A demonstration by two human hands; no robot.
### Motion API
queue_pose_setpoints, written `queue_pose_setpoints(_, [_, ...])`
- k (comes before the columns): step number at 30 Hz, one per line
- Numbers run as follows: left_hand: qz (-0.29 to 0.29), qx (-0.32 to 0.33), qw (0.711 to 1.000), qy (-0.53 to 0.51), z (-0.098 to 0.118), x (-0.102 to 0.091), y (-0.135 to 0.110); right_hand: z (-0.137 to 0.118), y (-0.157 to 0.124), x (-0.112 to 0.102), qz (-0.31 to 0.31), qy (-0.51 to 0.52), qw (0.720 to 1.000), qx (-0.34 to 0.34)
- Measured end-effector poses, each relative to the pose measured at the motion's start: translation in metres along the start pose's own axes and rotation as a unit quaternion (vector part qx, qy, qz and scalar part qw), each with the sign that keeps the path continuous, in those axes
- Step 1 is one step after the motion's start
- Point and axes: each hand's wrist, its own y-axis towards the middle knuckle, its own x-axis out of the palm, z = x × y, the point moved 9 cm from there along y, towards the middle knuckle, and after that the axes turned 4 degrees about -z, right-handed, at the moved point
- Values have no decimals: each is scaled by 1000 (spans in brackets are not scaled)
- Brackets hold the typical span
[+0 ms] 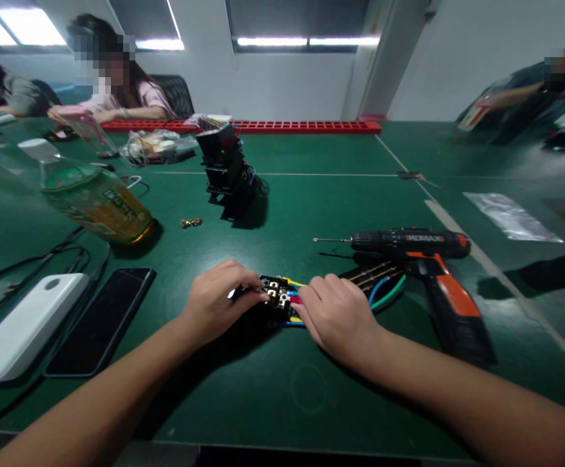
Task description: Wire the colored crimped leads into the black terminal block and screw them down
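In front of me on the green table is a black terminal block (pixel 273 293) with brass-coloured screw contacts. My left hand (pixel 221 295) is closed in a pinch at its left end; what sits between the fingertips is too small to make out. My right hand (pixel 338 310) is closed at the block's right side, its fingers on a red-sleeved wire end (pixel 296 299). Yellow and blue wires run out beneath that hand. Farther right, blue and green wires (pixel 388 290) curve beside a dark part with brass strips (pixel 372 275), partly hidden by the hand.
An orange and black power drill (pixel 438 259) lies to the right, bit pointing left. A stack of black terminal blocks (pixel 226 172) stands ahead, near small brass screws (pixel 191 222). Leftward are a drink bottle (pixel 102 201), a phone (pixel 102 324), a white power bank (pixel 26 327) and cables. People sit beyond.
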Motion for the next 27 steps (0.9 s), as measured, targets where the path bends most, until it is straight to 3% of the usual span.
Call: queue_pose_setpoints(27, [-3, 31, 999, -12, 8, 3, 2, 4, -2, 3, -2, 66, 998, 4])
